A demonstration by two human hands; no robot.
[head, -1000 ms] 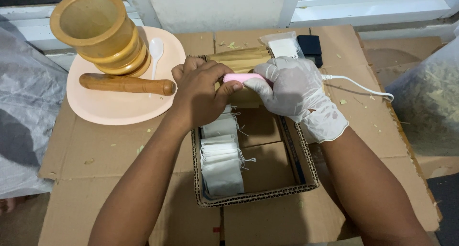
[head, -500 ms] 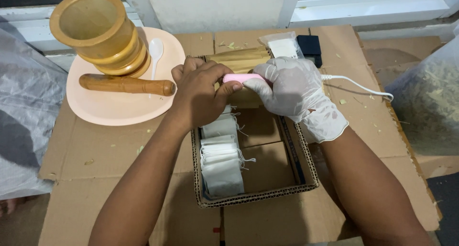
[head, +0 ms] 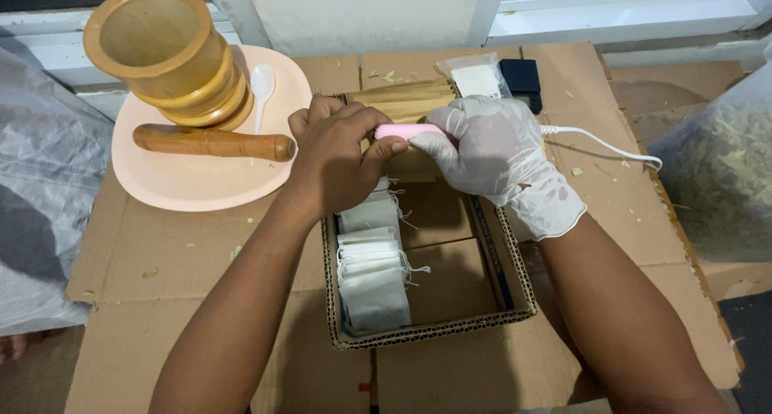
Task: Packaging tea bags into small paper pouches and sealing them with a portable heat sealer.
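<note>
Sealing step: gloved right hand (head: 494,152) clamps pink sealer (head: 406,131); bare left hand (head: 338,160) pinches it closed over sachet box (head: 515,285). Next needs steady pressure.

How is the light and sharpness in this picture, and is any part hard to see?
Head view: the light is soft and even, with no strong glare; the gloved right hand, the pink tool and the white sachets in the cardboard box are sharp. The left hand hides what it pinches. The forearms shade the box's inside faintly. The wooden mortar bulges slightly near the corner.
</note>
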